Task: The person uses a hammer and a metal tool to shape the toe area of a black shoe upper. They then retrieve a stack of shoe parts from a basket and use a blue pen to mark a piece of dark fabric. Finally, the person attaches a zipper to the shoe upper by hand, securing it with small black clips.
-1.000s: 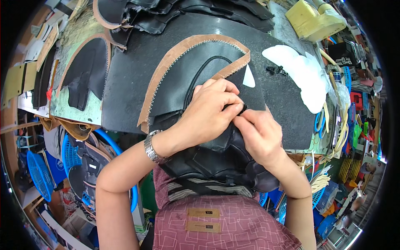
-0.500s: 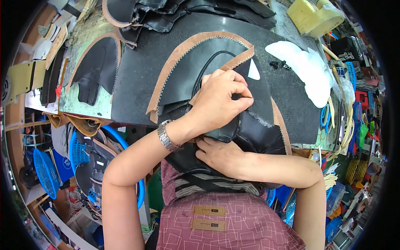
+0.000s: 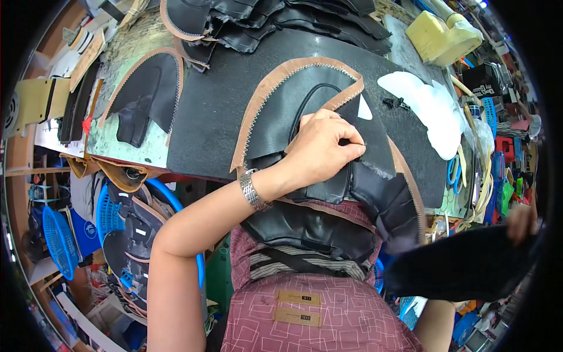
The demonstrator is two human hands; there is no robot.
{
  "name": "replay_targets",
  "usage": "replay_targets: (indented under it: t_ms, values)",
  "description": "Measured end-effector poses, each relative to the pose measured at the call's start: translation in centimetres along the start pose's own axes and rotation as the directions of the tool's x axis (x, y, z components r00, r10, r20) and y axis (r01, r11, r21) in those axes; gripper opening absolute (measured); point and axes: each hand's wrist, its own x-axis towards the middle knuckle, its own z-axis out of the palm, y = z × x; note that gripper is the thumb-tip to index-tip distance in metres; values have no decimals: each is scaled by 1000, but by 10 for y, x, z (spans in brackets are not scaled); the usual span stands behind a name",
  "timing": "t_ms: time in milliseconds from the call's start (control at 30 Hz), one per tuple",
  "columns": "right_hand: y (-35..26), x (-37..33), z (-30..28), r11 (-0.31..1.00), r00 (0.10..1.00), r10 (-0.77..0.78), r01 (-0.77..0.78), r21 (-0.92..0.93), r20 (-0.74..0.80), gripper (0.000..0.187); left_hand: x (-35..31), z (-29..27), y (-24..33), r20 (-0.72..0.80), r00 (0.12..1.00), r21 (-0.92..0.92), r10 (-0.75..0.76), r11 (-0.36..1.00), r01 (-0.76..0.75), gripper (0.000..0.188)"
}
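On the bench lies a black leather shoe upper [image 3: 272,126] with a zigzag-stitched brown edge and a black cord along its curve. My left hand [image 3: 328,144], wearing a metal watch, is closed over its middle, thumb and forefinger pinched together; whatever lies under the palm is hidden. Out to the far right, my right hand [image 3: 521,224], smeared by motion, grips the end of a dark flat piece [image 3: 463,264]. Another black leather part [image 3: 314,229] rests across my lap at the bench's front edge.
Stacked black leather pieces [image 3: 293,23] lie at the back of the bench. A similar upper [image 3: 143,88] is on the left, white cut pieces [image 3: 431,108] on the right, near blue-handled scissors [image 3: 454,174]. A yellow container [image 3: 440,38] stands behind. A blue basket [image 3: 108,211] sits below left.
My right hand has left the underside of the upper and swung far right, now carrying a dark flat piece. The left hand stays on the upper. The whole view has shifted slightly.
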Motion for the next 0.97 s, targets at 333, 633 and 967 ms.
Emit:
replay_targets:
  t_ms: [333, 633, 967]
  values:
    - [40, 84, 143, 991, 964, 129, -114, -76, 233, 28, -4, -10, -6, 87, 996, -44, -29, 998, 33, 10]
    - [44, 104, 182, 980, 926, -60, -16, 197, 373, 25, -2, -30, 14, 135, 913, -367, -384, 837, 406, 9]
    - [34, 110, 188, 992, 864, -13, -54, 117, 503, 22, 5, -37, 15, 241, 859, -360, -452, 780, 512, 15]
